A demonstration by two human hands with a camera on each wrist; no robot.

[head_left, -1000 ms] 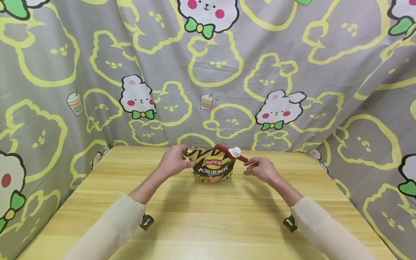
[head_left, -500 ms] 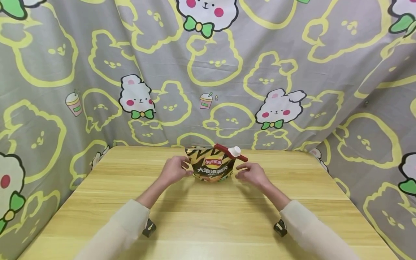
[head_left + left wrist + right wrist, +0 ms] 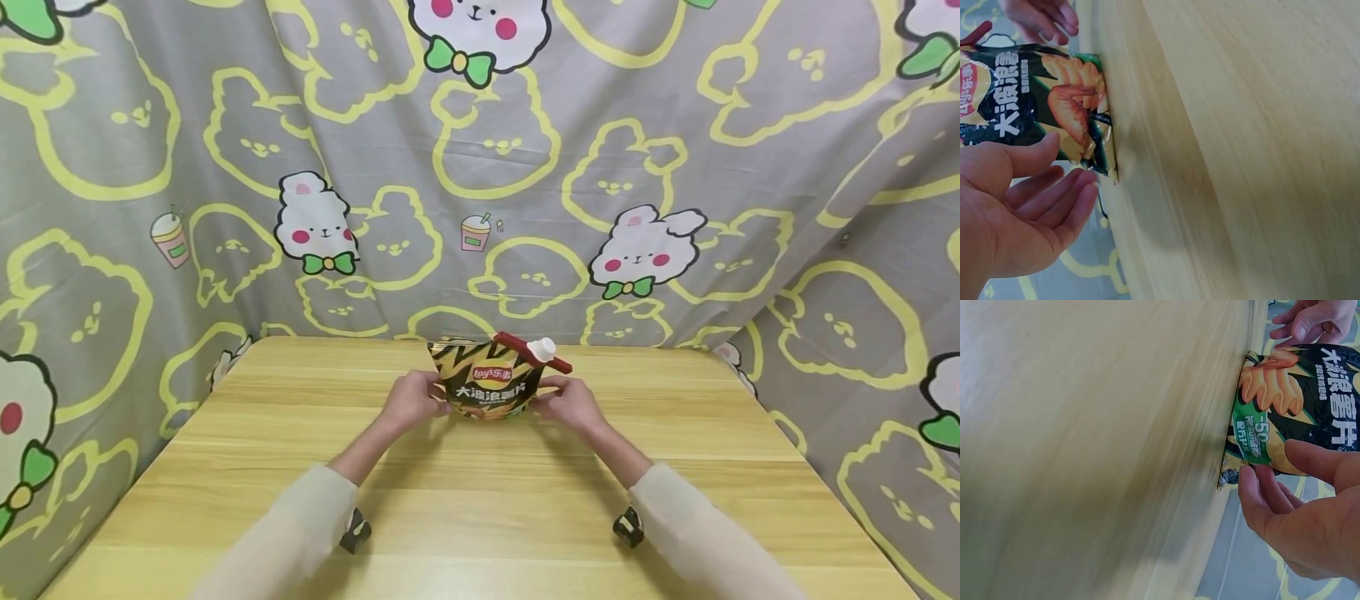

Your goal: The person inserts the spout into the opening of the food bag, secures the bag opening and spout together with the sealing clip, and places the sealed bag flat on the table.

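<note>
A black and yellow Lay's potato chip bag (image 3: 491, 393) stands on the far middle of the table, its printed front facing me. A dark red bag clip with a white spout cap (image 3: 542, 350) sits slanted across its top right corner. My left hand (image 3: 1029, 194) is at the bag's left edge, thumb over the front and loosely bent fingers beside the edge. My right hand (image 3: 1307, 519) is at the right edge, thumb at the front and fingertips by the lower side. Neither hand shows a firm grip. Parts of the fingers are hidden behind the bag.
The pale wooden table (image 3: 480, 500) spreads in front of the bag. Behind it and to both sides hangs a grey curtain (image 3: 405, 167) with yellow outlines and cartoon animals. Dark devices (image 3: 356, 532) are worn at both wrists.
My left hand has come down from the bag's upper left corner to its lower left side. My right hand has left the clip's end for the lower right side. The bag stays put.
</note>
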